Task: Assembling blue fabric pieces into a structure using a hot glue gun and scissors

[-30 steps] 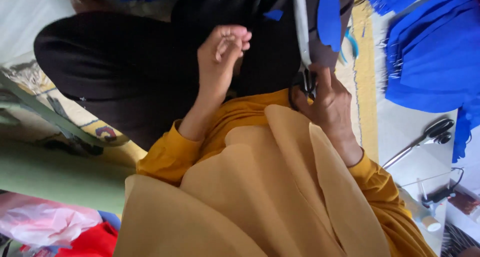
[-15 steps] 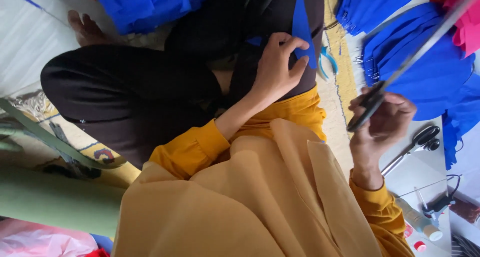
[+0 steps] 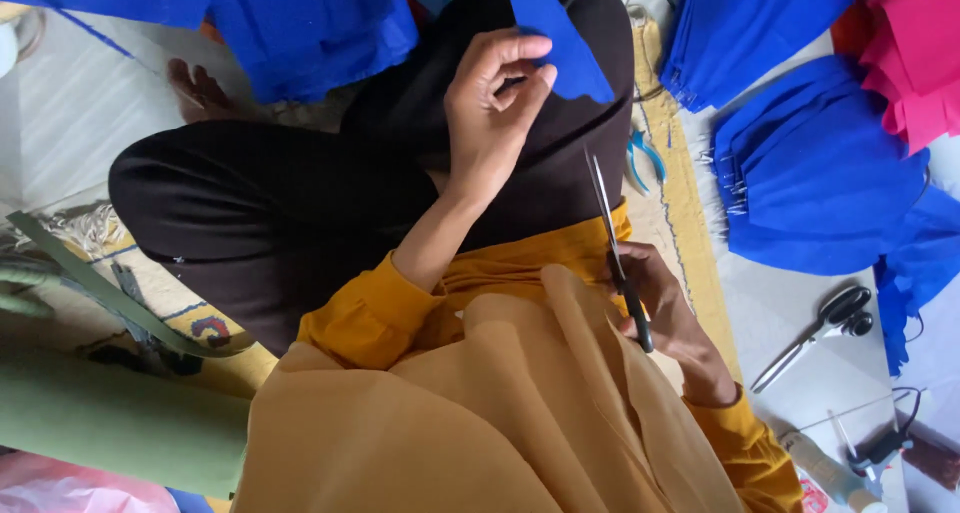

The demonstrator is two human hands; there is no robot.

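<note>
Two grips: left hand pinches blue fabric's edge, right hand clasps scissors.

Hands over the lap, cloth all around

The left hand pinches a cloth piece above the lap; the right hand grips scissors below it. Folded cloth stacks lie right, spare scissors beneath them, a fabric roll left.
</note>
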